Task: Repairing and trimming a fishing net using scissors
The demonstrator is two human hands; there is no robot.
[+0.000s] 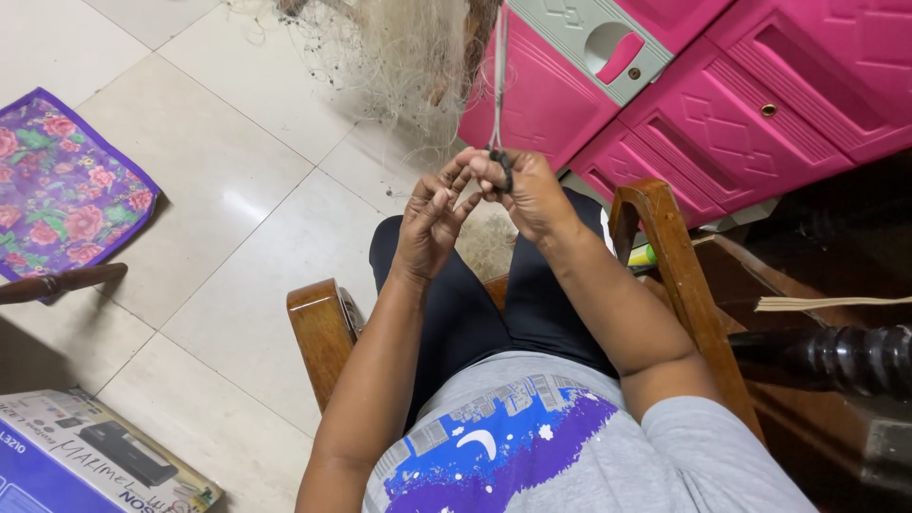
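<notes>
pale, fine-threaded fishing net (pixel 399 57), heaped on the tiled floor (pixel 218 190) ahead of the seated person, part of it trailing back over the knees; one strand or cord (pixel 498 76) is drawn taut from the heap up to the hands. right hand (pixel 527 195): grip clenched on a small dark tool or knot at the cord's lower end, exact kind too small to tell. left hand (pixel 432 223): fingers pinched on thin thread just beside the right, the two hands touching. judged state of work: mid-way on a single knot or mesh; most of the net lies loose and unhandled, how much is finished cannot be told. surrounds: wooden chair arms (pixel 323 328), pink cabinet (pixel 722 85), floral mat (pixel 62 185), printed carton (pixel 85 461).
</notes>
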